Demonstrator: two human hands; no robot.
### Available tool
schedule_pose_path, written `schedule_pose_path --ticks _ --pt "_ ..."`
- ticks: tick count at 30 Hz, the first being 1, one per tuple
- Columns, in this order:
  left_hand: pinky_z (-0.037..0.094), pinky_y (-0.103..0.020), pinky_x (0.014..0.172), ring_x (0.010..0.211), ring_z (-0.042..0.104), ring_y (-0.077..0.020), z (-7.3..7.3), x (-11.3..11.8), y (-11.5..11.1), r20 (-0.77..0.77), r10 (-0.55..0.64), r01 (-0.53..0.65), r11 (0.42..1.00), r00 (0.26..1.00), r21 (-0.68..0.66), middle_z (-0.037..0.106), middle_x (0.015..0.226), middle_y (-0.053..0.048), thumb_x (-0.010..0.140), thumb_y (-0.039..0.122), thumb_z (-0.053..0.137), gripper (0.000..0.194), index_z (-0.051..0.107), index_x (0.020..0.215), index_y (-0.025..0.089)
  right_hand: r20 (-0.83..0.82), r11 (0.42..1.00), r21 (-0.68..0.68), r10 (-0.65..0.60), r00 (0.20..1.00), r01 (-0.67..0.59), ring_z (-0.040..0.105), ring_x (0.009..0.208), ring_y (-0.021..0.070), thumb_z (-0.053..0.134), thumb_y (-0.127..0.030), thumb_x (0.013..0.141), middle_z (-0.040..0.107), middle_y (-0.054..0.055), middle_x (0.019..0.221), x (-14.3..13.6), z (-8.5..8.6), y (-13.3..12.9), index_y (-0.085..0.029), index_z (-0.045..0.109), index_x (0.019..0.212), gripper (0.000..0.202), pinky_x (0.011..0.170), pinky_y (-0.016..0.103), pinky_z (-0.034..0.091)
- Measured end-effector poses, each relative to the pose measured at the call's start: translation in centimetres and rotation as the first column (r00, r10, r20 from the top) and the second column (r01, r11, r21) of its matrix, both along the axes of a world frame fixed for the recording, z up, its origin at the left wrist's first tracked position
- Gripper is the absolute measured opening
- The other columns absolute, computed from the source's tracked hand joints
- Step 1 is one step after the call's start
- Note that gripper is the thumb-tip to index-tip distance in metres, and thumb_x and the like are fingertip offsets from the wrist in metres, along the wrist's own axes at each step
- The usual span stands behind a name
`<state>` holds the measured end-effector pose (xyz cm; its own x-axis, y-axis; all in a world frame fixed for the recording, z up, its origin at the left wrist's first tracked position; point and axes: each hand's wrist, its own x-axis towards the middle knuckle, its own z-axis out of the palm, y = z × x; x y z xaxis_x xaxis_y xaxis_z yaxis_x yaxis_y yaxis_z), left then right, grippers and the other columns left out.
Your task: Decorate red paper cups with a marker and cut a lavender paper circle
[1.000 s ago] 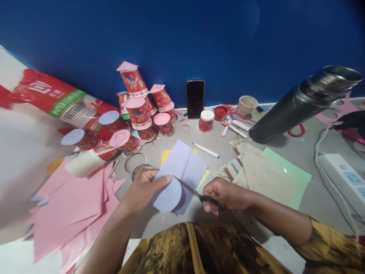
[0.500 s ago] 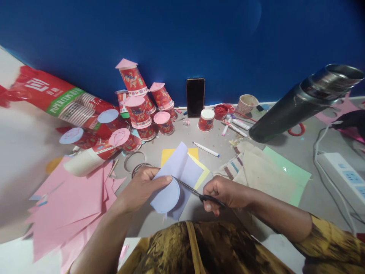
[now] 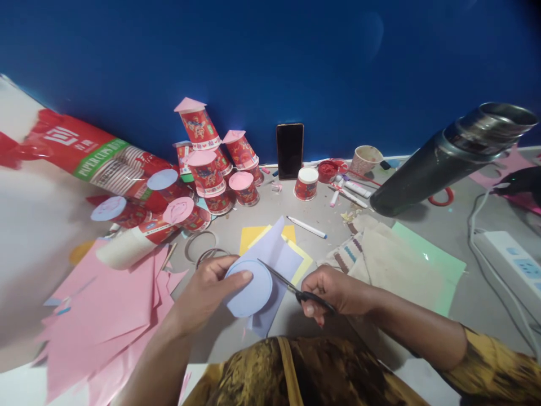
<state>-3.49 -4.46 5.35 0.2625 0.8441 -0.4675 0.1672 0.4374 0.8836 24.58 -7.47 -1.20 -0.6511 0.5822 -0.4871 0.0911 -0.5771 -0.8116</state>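
My left hand (image 3: pixel 211 287) pinches a light blue-purple paper (image 3: pixel 249 290) whose round part carries a drawn circular outline, with the thumb on top. My right hand (image 3: pixel 329 290) grips black-handled scissors (image 3: pixel 285 282), their blades pointing up and left to the paper's right edge. Behind the round part, a pointed flap (image 3: pixel 276 242) of purple paper spreads over yellow sheets (image 3: pixel 249 237) on the grey table. A white marker with a blue tip (image 3: pixel 306 226) lies just beyond.
Pink sheets (image 3: pixel 105 299) cover the left side. Decorated paper cups (image 3: pixel 207 175) stand stacked near the wall, beside a phone (image 3: pixel 289 151). A dark flask (image 3: pixel 439 163), cloth (image 3: pixel 393 265), green paper (image 3: pixel 452 259) and power strip (image 3: pixel 513 259) lie right.
The round paper part has turned in my left hand, and its outline shows more fully. My left thumb has shifted inward on it. The view has tilted slightly upward.
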Motion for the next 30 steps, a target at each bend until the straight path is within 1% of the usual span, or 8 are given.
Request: schedule_pose_path --ticks 3,6,10,13,18,23,27,30 --pt "0.050 -0.023 0.057 0.061 0.059 -0.0142 -0.2 0.6 -1.2 0.001 0.141 -0.141 0.987 0.990 0.082 0.070 0.069 -0.004 0.074 0.052 0.089 0.039 0.079 0.077 0.014 -0.023 1.000 -0.005 -0.018 1.000 0.018 0.058 0.050 0.0104 0.092 -0.054 0.066 0.064 -0.003 0.053 -0.1 -0.3 0.0 -0.016 0.069 0.065 0.045 0.050 0.019 0.042" --pt "0.048 -0.022 0.056 0.061 0.057 -0.0130 -0.4 1.1 -1.7 0.015 0.222 -0.222 0.967 0.975 0.127 0.067 0.065 -0.002 0.074 0.051 0.089 0.039 0.077 0.072 0.014 -0.034 1.000 -0.011 -0.019 0.999 0.018 0.058 0.050 0.0105 0.094 -0.061 0.061 0.064 -0.003 0.054 -0.2 -0.2 0.1 -0.016 0.069 0.066 0.052 0.050 0.019 0.043" --pt "0.048 -0.022 0.056 0.059 0.057 -0.0129 -0.6 1.2 -1.5 0.021 0.241 -0.241 0.964 0.970 0.111 0.065 0.063 -0.001 0.074 0.052 0.089 0.041 0.074 0.069 0.015 -0.020 1.000 0.013 -0.020 1.000 0.020 0.058 0.051 0.0101 0.094 -0.069 0.060 0.066 -0.002 0.055 -0.2 0.3 0.2 -0.015 0.069 0.067 0.059 0.049 0.018 0.041" --pt "0.049 -0.022 0.054 0.057 0.058 -0.0137 -0.8 1.3 -1.3 0.020 0.274 -0.275 0.957 0.962 0.089 0.066 0.063 -0.001 0.071 0.053 0.090 0.041 0.074 0.070 0.015 0.004 1.000 0.022 -0.016 1.000 0.016 0.059 0.052 0.0103 0.093 -0.074 0.058 0.066 -0.002 0.055 -0.2 0.5 0.2 -0.015 0.069 0.067 0.064 0.050 0.018 0.041" --pt "0.049 -0.025 0.047 0.050 0.059 -0.0158 -0.9 1.8 -1.5 0.004 0.315 -0.315 0.949 0.949 0.023 0.067 0.059 -0.002 0.068 0.058 0.090 0.046 0.076 0.074 0.015 -0.003 0.999 0.025 -0.020 1.000 0.020 0.058 0.051 0.0099 0.092 -0.078 0.057 0.067 -0.002 0.056 -0.1 0.4 -0.1 -0.015 0.069 0.069 0.068 0.049 0.019 0.040" --pt "0.046 -0.024 0.045 0.047 0.057 -0.0148 -0.8 1.9 -1.6 -0.019 0.326 -0.325 0.945 0.945 0.039 0.064 0.055 -0.001 0.070 0.057 0.088 0.044 0.074 0.071 0.015 -0.010 0.999 0.037 -0.018 1.000 0.018 0.057 0.050 0.0095 0.092 -0.075 0.060 0.067 -0.002 0.057 -0.1 0.3 -0.1 -0.015 0.069 0.069 0.065 0.049 0.019 0.038" --pt "0.045 -0.023 0.047 0.049 0.057 -0.0141 -0.4 1.9 -1.7 -0.026 0.325 -0.324 0.945 0.945 0.042 0.063 0.056 0.000 0.071 0.054 0.088 0.042 0.072 0.070 0.015 -0.013 1.000 0.027 -0.014 1.000 0.014 0.056 0.050 0.0094 0.093 -0.068 0.063 0.065 -0.003 0.055 -0.3 0.5 -0.1 -0.015 0.069 0.068 0.058 0.049 0.019 0.037" --pt "0.045 -0.023 0.049 0.051 0.056 -0.0136 -0.4 1.8 -1.6 -0.027 0.330 -0.328 0.943 0.944 0.053 0.062 0.057 0.000 0.070 0.054 0.088 0.043 0.070 0.067 0.016 -0.021 0.999 0.021 -0.024 1.000 0.024 0.057 0.051 0.0101 0.093 -0.066 0.063 0.064 -0.002 0.055 -0.4 0.4 -0.1 -0.015 0.070 0.066 0.056 0.049 0.019 0.039"
